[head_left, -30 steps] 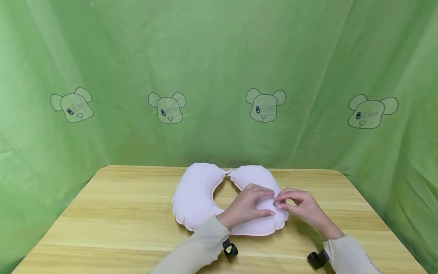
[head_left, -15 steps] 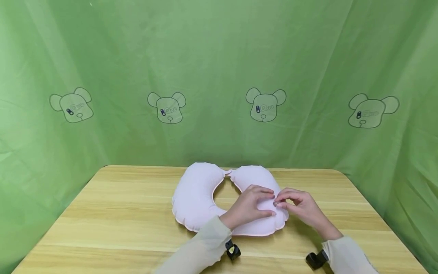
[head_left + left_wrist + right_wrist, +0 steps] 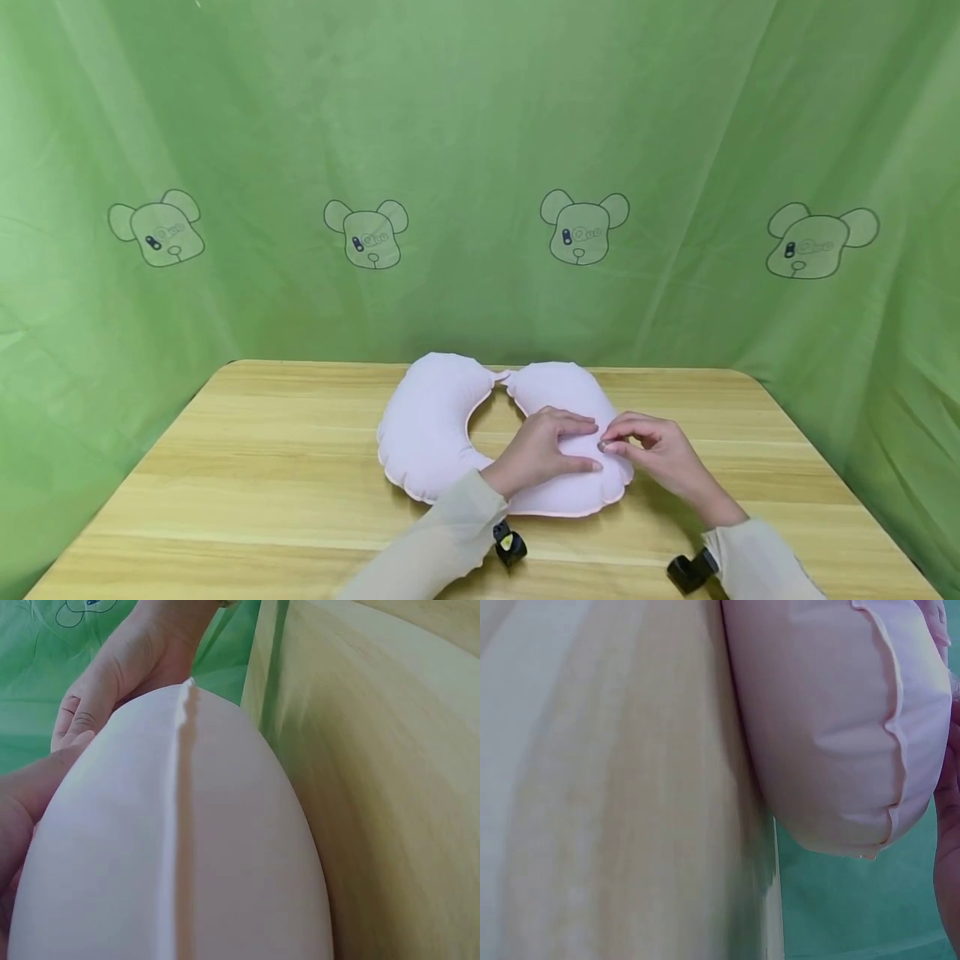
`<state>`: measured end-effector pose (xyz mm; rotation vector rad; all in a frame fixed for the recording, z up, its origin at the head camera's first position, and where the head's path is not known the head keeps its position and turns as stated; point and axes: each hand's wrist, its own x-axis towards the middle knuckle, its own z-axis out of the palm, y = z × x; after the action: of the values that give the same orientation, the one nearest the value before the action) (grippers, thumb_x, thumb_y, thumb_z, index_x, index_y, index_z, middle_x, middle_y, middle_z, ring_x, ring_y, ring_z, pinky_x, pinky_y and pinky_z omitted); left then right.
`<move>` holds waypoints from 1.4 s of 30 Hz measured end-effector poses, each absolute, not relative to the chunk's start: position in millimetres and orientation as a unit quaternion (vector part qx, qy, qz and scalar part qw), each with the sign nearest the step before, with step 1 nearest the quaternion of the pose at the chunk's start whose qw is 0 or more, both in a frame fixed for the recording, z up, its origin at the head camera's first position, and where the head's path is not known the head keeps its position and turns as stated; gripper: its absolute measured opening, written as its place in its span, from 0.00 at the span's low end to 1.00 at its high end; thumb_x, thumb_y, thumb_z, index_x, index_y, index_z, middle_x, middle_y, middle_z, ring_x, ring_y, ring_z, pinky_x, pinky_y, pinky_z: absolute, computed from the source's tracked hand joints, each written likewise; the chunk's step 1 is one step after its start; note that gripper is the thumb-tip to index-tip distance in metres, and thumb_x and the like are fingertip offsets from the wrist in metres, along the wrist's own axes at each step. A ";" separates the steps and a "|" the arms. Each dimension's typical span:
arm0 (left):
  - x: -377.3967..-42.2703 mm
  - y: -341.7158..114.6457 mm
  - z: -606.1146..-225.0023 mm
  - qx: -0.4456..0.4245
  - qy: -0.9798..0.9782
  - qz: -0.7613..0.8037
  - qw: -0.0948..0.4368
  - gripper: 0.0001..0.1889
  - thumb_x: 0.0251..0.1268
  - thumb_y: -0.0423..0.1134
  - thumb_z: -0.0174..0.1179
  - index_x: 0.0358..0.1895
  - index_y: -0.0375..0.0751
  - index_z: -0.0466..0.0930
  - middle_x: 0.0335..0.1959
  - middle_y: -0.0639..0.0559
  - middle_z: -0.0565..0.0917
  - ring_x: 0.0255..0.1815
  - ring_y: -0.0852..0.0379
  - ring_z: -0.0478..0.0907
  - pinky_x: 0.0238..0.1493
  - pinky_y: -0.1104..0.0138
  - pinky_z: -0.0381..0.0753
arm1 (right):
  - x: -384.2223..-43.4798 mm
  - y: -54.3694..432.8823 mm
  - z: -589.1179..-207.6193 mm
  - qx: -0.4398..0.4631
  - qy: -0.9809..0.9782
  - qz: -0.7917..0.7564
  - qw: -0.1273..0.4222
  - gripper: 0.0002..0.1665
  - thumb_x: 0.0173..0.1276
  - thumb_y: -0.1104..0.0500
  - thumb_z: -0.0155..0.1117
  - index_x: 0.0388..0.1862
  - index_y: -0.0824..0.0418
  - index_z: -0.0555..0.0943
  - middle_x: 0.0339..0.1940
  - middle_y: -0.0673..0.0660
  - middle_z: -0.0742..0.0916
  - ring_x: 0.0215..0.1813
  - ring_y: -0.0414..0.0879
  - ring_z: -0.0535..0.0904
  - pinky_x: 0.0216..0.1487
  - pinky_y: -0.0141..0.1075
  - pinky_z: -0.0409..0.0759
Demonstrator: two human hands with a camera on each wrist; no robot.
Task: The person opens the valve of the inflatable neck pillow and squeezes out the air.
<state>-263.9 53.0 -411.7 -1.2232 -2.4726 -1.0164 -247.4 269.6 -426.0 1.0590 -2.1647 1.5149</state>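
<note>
A pale pink inflated U-shaped neck pillow (image 3: 431,425) lies on the table, its two ends toward the back and a small strap bridging them. My left hand (image 3: 534,452) rests on the right arm of the pillow, thumb and fingers spread apart. Beside those fingertips my right hand (image 3: 663,454) pinches a small greyish air valve (image 3: 602,447) on the pillow's upper face between thumb and fingers. In the left wrist view the right hand (image 3: 154,652) shows beyond the pillow's seamed edge (image 3: 232,825). The pillow's bulging side (image 3: 832,727) fills much of the right wrist view and hides the valve.
The wooden table (image 3: 247,483) spreads out around the pillow, its back edge just behind the pillow's ends. A green curtain (image 3: 480,125) with printed bear heads encloses the back and sides. Black wrist cameras (image 3: 510,546) hang below both sleeves.
Both hands keep nearly the same place on the pillow. The left hand's fingertips have drawn back very slightly from the valve. The pillow stays put.
</note>
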 end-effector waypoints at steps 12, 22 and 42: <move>-261.9 54.8 -414.5 -0.387 -0.844 -0.351 0.123 0.17 0.49 0.46 0.71 0.43 0.45 0.87 0.35 0.59 0.86 0.37 0.69 0.75 0.42 0.82 0.68 | -246.6 268.3 -424.8 0.332 -0.778 0.517 0.129 0.10 0.55 0.76 0.65 0.35 0.67 0.84 0.35 0.57 0.86 0.42 0.38 0.81 0.43 0.28 0.80; -260.9 55.7 -411.0 -0.372 -0.845 -0.364 0.125 0.13 0.48 0.45 0.72 0.38 0.46 0.88 0.29 0.59 0.86 0.29 0.74 0.73 0.36 0.83 0.67 | -245.9 266.8 -424.0 0.329 -0.784 0.506 0.146 0.11 0.55 0.76 0.65 0.35 0.64 0.85 0.34 0.54 0.87 0.39 0.38 0.80 0.36 0.27 0.78; -258.3 56.6 -420.0 -0.352 -0.836 -0.379 0.183 0.06 0.47 0.42 0.73 0.28 0.47 0.89 0.22 0.61 0.84 0.21 0.77 0.71 0.27 0.85 0.66 | -239.1 256.3 -421.0 0.243 -0.819 0.501 0.140 0.04 0.58 0.67 0.68 0.33 0.63 0.85 0.31 0.47 0.86 0.27 0.38 0.75 0.23 0.30 0.73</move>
<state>-258.3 56.6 -420.0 -0.9942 -2.3585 -1.0697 -239.1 256.3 -421.0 0.7009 -2.3661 1.4485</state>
